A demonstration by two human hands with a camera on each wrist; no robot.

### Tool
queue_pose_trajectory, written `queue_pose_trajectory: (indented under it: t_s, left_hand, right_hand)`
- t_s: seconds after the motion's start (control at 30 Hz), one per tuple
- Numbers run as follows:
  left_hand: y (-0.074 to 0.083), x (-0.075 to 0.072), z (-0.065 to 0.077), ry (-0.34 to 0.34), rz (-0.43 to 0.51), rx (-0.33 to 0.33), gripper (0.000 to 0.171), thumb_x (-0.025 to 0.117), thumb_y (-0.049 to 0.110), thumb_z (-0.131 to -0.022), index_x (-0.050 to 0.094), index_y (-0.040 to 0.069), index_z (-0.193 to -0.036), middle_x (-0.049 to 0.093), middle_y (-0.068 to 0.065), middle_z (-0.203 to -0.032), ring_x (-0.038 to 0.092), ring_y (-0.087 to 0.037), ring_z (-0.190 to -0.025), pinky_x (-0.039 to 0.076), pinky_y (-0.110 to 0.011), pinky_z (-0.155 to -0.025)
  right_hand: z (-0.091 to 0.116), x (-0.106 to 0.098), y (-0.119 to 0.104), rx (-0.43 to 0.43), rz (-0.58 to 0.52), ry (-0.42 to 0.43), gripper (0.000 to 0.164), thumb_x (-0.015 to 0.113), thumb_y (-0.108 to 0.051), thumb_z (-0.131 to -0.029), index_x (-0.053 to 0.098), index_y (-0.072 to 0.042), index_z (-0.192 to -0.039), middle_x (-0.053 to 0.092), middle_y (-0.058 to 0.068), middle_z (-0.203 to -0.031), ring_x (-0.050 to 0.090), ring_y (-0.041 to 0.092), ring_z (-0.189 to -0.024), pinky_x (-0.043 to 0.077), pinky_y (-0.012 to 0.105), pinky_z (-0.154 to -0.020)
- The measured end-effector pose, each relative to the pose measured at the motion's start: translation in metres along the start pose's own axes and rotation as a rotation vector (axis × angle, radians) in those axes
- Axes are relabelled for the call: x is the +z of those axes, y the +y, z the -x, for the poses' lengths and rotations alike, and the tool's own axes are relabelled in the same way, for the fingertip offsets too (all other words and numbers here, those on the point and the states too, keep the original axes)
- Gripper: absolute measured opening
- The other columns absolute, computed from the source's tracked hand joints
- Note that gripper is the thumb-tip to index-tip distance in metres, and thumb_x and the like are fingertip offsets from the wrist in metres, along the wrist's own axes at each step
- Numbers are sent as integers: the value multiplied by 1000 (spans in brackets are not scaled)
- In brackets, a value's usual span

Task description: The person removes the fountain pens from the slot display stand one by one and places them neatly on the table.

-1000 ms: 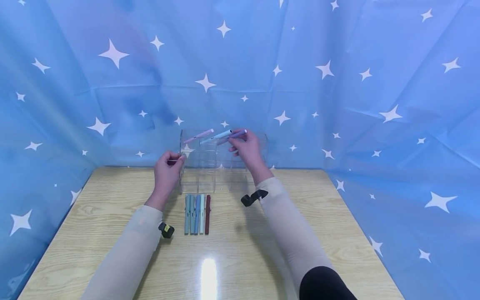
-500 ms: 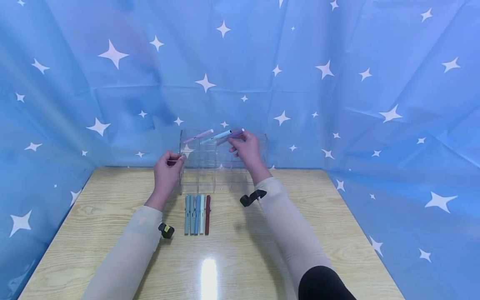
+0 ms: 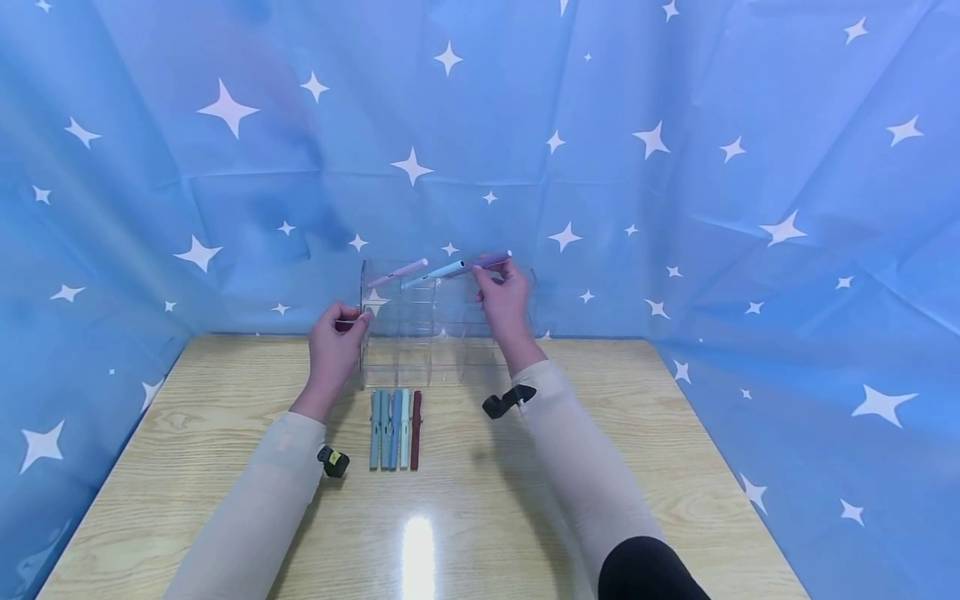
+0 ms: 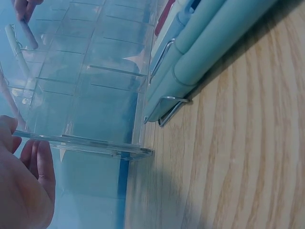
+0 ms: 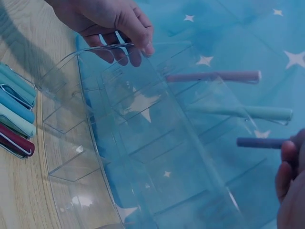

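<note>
A clear acrylic organizer [image 3: 415,343] with rows of compartments stands upright at the back of the table. My left hand [image 3: 335,343] pinches its left side wall between thumb and fingers. My right hand [image 3: 504,304] holds a purple pen [image 3: 491,260] at the organizer's top row, its cap end pointing up and right. In the right wrist view, the purple pen's other end [image 5: 252,142] sticks out of the fingers near the clear top edge. To the left, a lilac pen [image 3: 408,267] and a light blue pen [image 3: 442,271] lean in separate top compartments.
Several pens lie side by side on the table in front of the organizer: teal-blue ones [image 3: 375,433], a blue one [image 3: 394,433], a pale mint one [image 3: 405,433] and a dark red one [image 3: 416,433]. A blue star-print curtain [image 3: 600,183] hangs close behind.
My right hand has drawn the purple pen to the right and slightly up from the top row. My left hand keeps its grip on the side wall, and the other pens are unmoved.
</note>
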State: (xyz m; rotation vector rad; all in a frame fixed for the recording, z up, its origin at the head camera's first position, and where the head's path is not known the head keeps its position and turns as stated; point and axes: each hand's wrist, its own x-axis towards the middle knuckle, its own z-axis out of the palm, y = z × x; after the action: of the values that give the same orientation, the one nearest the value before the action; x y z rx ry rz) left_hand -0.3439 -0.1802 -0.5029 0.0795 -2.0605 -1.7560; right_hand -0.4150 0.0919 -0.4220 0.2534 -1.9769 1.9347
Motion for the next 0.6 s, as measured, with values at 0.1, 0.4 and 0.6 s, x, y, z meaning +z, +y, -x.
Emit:
queue_pose_trajectory:
  t_s: [0.1, 0.4, 0.6]
  left_hand:
    - [0, 0, 0, -1, 1, 0, 26, 77, 24, -107, 68, 0, -111, 70, -15, -111, 64, -25, -97, 56, -20, -75]
    - [3, -1, 2, -6, 10, -35, 23, 77, 25, -107, 67, 4, -109, 69, -12, -108, 64, -23, -96, 58, -23, -74]
    - [2, -1, 1, -12, 2, -33, 23, 77, 25, -107, 66, 5, -109, 69, -12, -108, 64, -24, -95, 58, -23, -73]
  right_hand:
    - [0, -3, -2, -35, -18, 30, 25, 78, -14, -106, 73, -1, -126, 70, 4, -109, 58, 13, -61, 49, 22, -52]
    - [2, -14, -13, -83, -52, 79, 30, 76, -12, -106, 69, 4, -130, 68, 0, -101, 56, 10, -61, 46, 21, -51]
    - [13, -22, -19, -133, -23, 71, 30, 75, -9, -105, 69, 7, -130, 71, 5, -95, 66, 15, -81, 60, 29, -70]
